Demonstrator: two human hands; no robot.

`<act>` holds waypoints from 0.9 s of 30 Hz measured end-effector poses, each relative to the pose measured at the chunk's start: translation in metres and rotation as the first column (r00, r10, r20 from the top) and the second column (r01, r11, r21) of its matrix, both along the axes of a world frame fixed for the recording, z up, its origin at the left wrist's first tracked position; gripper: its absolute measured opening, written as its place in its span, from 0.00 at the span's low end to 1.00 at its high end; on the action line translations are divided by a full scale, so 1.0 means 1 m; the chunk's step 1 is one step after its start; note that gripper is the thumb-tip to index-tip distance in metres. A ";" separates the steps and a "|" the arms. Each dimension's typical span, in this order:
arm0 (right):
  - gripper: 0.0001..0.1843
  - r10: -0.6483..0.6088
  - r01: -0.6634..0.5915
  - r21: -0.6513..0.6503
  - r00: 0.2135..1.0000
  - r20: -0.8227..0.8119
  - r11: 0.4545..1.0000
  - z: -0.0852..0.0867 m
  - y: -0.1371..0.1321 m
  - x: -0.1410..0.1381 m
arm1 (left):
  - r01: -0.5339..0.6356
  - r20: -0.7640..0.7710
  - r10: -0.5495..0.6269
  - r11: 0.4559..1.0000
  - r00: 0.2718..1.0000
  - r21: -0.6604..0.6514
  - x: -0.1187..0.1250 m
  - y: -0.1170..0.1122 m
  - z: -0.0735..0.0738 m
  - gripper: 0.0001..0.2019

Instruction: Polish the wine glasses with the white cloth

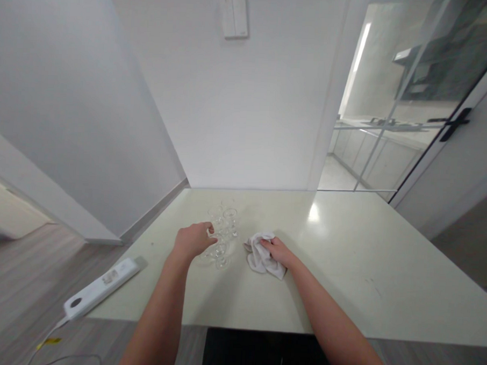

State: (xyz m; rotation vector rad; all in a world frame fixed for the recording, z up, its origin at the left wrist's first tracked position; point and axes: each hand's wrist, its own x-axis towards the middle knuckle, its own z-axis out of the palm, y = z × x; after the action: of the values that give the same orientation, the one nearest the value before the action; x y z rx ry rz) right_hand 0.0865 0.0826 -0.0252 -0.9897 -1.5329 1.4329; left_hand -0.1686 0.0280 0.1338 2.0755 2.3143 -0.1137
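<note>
Several small clear stemmed glasses (224, 233) stand clustered on the pale table (345, 262) a little left of its middle. My left hand (192, 239) reaches into the cluster from the left, its fingers curled around one of the glasses. My right hand (276, 250) rests on a crumpled white cloth (260, 256) lying on the table just right of the glasses, fingers closed over its top.
A white power strip (102, 286) with a cable lies at the table's front left corner. A white wall with a light switch (234, 15) stands behind the table. A glass door with a black handle (453, 124) is at the right. A dark object (260, 353) sits below the front edge.
</note>
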 end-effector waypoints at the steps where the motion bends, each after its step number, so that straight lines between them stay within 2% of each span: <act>1: 0.24 0.000 0.000 0.002 1.000 -0.002 1.000 0.000 0.000 0.000 | 0.000 -0.003 0.000 1.000 1.000 0.004 0.001 0.000 0.000 0.16; 11: 0.25 0.013 -0.013 -0.037 1.000 0.002 0.999 0.000 -0.001 0.000 | -0.004 -0.007 0.005 1.000 1.000 0.008 0.004 -0.002 0.002 0.15; 21: 0.23 0.020 -0.020 -0.002 0.998 0.053 1.000 -0.001 0.001 0.001 | 0.010 -0.011 -0.010 1.000 1.000 0.013 0.002 -0.001 0.001 0.18; 27: 0.24 0.020 -0.020 -0.020 1.000 0.017 1.000 0.000 0.000 0.000 | -0.007 0.000 0.007 1.000 1.000 0.027 0.004 -0.001 0.001 0.18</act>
State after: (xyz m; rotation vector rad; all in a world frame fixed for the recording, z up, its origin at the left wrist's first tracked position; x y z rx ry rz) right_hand 0.0868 0.0826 -0.0249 -1.0038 -1.5481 1.4598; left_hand -0.1650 0.0272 0.1351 2.0793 2.3360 -0.0833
